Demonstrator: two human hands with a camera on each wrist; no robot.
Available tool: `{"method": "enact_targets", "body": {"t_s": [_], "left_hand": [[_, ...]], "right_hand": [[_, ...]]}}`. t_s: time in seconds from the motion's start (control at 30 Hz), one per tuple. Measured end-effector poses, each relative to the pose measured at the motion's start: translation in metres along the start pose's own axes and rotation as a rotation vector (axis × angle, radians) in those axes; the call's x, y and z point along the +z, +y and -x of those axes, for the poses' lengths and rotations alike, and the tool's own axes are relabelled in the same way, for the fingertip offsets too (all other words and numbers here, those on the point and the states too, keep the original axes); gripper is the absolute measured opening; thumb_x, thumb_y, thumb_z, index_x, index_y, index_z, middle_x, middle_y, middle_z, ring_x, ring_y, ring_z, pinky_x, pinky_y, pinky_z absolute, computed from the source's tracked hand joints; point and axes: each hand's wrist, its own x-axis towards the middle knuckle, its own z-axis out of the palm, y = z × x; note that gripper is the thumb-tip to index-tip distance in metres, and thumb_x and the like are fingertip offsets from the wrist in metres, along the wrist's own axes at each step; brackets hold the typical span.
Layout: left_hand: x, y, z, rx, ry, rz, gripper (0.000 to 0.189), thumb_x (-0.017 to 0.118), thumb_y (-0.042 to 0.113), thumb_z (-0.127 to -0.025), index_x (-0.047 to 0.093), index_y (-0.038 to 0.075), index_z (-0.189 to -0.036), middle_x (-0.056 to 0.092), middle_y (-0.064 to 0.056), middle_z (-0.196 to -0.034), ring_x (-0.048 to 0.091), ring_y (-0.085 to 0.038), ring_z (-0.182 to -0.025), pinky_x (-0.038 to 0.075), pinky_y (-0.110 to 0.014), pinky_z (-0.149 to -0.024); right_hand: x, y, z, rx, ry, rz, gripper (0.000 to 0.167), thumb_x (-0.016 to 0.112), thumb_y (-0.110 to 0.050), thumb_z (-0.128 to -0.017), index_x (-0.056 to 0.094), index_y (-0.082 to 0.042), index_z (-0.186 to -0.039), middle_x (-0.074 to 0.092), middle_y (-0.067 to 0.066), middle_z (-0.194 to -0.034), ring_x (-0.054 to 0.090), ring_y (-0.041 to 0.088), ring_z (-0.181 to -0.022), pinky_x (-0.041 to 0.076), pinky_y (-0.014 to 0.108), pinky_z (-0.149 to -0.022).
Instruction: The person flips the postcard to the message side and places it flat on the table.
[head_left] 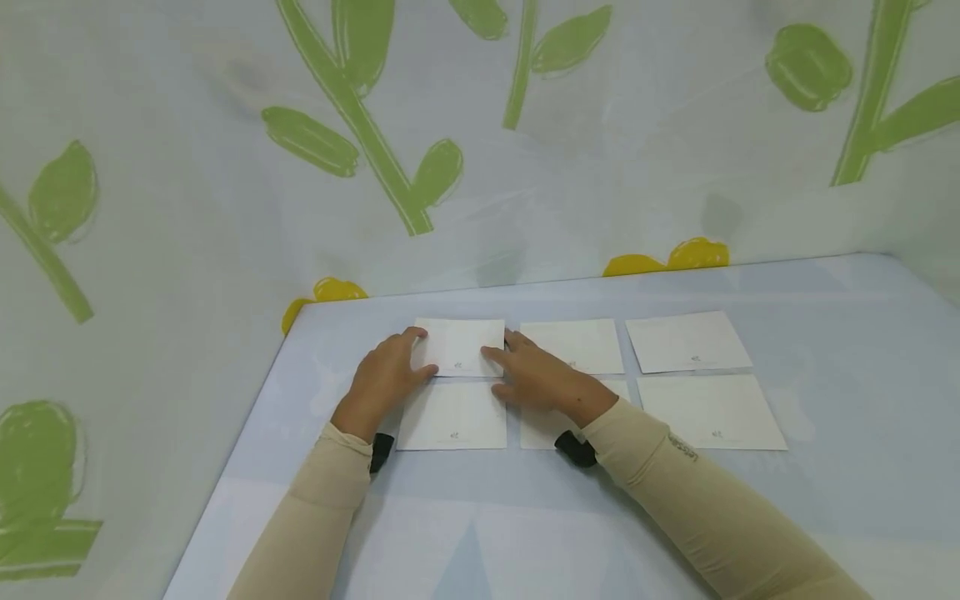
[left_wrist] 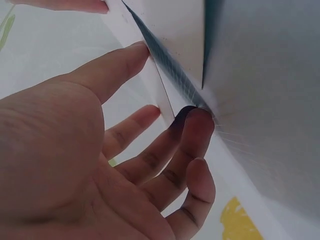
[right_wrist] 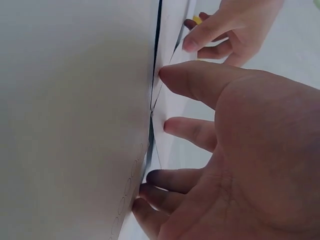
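Observation:
A white card (head_left: 453, 340) with a small grey mark near its lower edge lies flat at the back left of two rows. At its left side my left hand (head_left: 378, 375) touches the edge, thumb near the front corner and fingers toward the back one. My right hand (head_left: 542, 377) lies over the right side, one fingertip on the card and the thumb on the front-left card (head_left: 453, 421). Fingers of both hands look extended in the wrist views. The right hand and forearm partly cover the front middle card (head_left: 536, 429).
More white cards lie to the right: a back middle card (head_left: 577, 342), a back right card (head_left: 686, 340) and a front right card (head_left: 712, 412). The pale blue table (head_left: 480, 517) meets a leaf-printed wall (head_left: 562, 208) behind. Black wrist gear (head_left: 576, 448) sits under the right wrist.

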Motion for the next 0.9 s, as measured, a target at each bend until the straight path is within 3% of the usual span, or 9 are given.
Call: {"method": "enact_targets", "body": {"t_s": [0.23,0.43,0.7,0.9], "left_hand": [[0.0053,0.0021,-0.0006,-0.008,-0.01,-0.007,0.061,0.076,0.032,-0.089,0.053,0.009,-0.141,0.06,-0.022,-0.134,0.062,-0.036,-0.115,0.05,-0.052,-0.1],[0.0062,0.0062,-0.0013,0.019,-0.001,-0.042,0.057,0.076,0.034,-0.089,0.057,0.009,-0.138,0.063,-0.021,-0.127,0.065,-0.033,-0.104,0.053,-0.049,-0.095],[0.0028,0.0059,0.0021,0.004,-0.033,-0.096,0.053,0.073,0.035,-0.091,0.06,0.012,-0.136,0.062,-0.019,-0.121,0.064,-0.031,-0.094,0.055,-0.049,-0.09],[0.0035,-0.0005,-0.0007,0.005,-0.044,-0.134,0.05,0.071,0.038,-0.093,0.062,0.013,-0.135,0.062,-0.019,-0.122,0.066,-0.036,-0.099,0.05,-0.054,-0.09]], "right_hand": [[0.0016,0.0021,0.0044,0.003,-0.014,0.021,0.058,0.061,-0.032,-0.1,0.042,-0.021,-0.153,0.01,0.018,-0.168,0.009,0.037,-0.156,0.022,0.052,-0.123],[0.0017,0.0065,0.0057,-0.029,-0.015,0.057,0.059,0.058,-0.033,-0.101,0.039,-0.017,-0.154,0.015,0.01,-0.168,0.01,0.032,-0.156,0.019,0.047,-0.125],[0.0045,0.0037,0.0033,-0.05,-0.021,0.053,0.06,0.059,-0.033,-0.101,0.038,-0.017,-0.155,0.019,0.009,-0.168,0.012,0.029,-0.156,0.019,0.046,-0.125],[-0.0027,-0.0015,0.0091,-0.153,0.036,0.017,0.063,0.06,-0.033,-0.1,0.034,-0.021,-0.157,0.02,0.011,-0.167,0.018,0.031,-0.155,0.028,0.049,-0.121]]}}
